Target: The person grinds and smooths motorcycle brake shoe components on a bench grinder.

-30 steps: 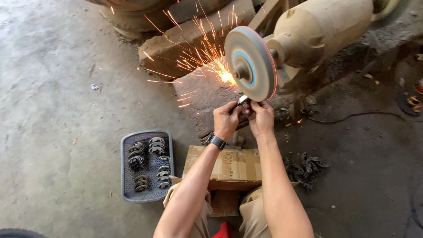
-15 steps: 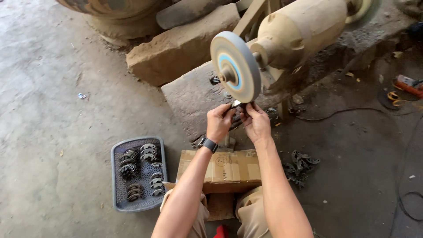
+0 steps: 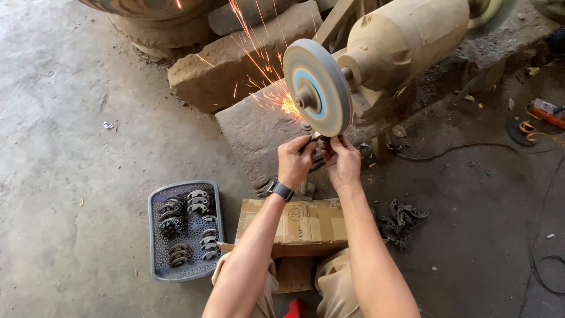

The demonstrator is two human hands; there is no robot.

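Observation:
My left hand [image 3: 294, 160] and my right hand [image 3: 341, 161] together pinch a small metal part [image 3: 322, 139] against the lower rim of a grey grinding wheel [image 3: 318, 87]. Orange sparks [image 3: 268, 76] fly up and to the left from the contact. The wheel sits on the shaft of a dusty beige motor [image 3: 406, 41]. A dark watch [image 3: 281, 190] is on my left wrist. The part is mostly hidden by my fingers.
A grey plastic basket [image 3: 158, 235] with several curved metal parts stands on the concrete floor at my left. A cardboard box [image 3: 294, 227] lies over my knees. A heap of dark metal parts [image 3: 400, 222] is at my right. Stone blocks [image 3: 235, 62] lie behind the wheel.
One second ago sparks flew; half a second ago there were none and the part was off the wheel. Now the part touches the wheel again and sparks fly.

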